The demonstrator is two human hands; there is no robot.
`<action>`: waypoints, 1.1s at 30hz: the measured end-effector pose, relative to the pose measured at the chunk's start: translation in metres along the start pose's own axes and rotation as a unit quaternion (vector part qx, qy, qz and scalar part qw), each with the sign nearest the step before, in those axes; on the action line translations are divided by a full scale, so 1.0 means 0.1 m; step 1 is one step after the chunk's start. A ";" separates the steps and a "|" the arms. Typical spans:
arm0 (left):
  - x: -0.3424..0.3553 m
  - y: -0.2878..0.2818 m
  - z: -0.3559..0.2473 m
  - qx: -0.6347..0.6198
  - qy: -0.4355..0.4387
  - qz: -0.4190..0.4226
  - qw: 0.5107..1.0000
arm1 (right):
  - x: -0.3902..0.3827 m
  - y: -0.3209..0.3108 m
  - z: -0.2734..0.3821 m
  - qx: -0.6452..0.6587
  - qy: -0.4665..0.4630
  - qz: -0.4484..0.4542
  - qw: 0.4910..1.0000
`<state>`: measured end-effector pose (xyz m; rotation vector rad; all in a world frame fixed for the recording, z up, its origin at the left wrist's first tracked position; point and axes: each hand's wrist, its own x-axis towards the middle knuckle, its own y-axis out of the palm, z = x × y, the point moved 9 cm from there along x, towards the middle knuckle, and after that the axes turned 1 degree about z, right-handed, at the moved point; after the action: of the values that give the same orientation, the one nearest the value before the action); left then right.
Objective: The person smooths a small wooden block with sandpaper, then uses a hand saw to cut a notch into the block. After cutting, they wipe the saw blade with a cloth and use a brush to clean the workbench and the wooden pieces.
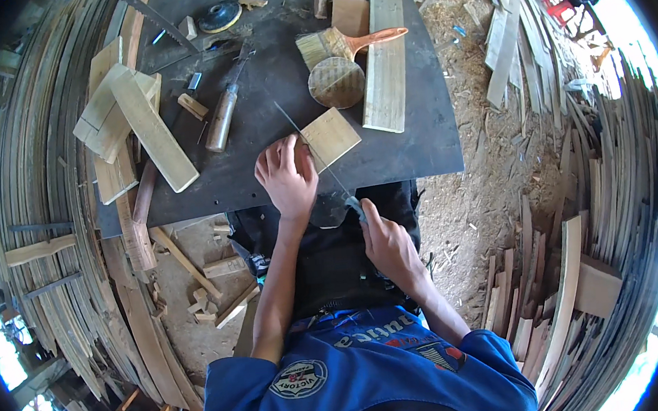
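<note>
My left hand [288, 174] lies on a small wooden block [336, 136] near the table's front edge, its fingers curled over the left part and hiding it. My right hand [388, 243] is closed round the grey-blue handle of a handsaw [354, 206], just in front of the table edge. The saw's thin blade, seen almost edge-on, runs up and left across the block, close to my left fingers. How deep the blade sits in the wood I cannot tell. Beyond the block lies a round wooden disc [336, 83], with a paintbrush [349, 44] behind it.
On the dark table [266, 187], a long board [383, 54] lies at right and a wooden-handled tool [222, 121] at left. Stacked boards [155, 130], another saw [153, 17] and a black disc [219, 17] lie further left and back. Timber piles [39, 151] flank the table.
</note>
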<state>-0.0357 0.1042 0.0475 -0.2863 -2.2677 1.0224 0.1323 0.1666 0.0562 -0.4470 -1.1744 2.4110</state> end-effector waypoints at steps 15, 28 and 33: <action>0.02 -0.03 0.01 -0.020 -0.020 -0.020 0.999 | 0.10 0.06 0.01 0.043 -0.023 0.016 0.999; 0.04 -0.03 0.02 -0.014 -0.031 -0.014 0.999 | 0.00 0.06 -0.06 0.014 0.001 0.018 1.000; 0.01 0.01 0.00 -0.008 -0.040 -0.005 0.999 | 0.43 0.08 0.19 -0.081 -0.036 -0.022 0.996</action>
<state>-0.0370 0.1051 0.0476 -0.2460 -2.3472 1.0270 0.0846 0.1712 0.0567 -0.3812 -1.4028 2.3227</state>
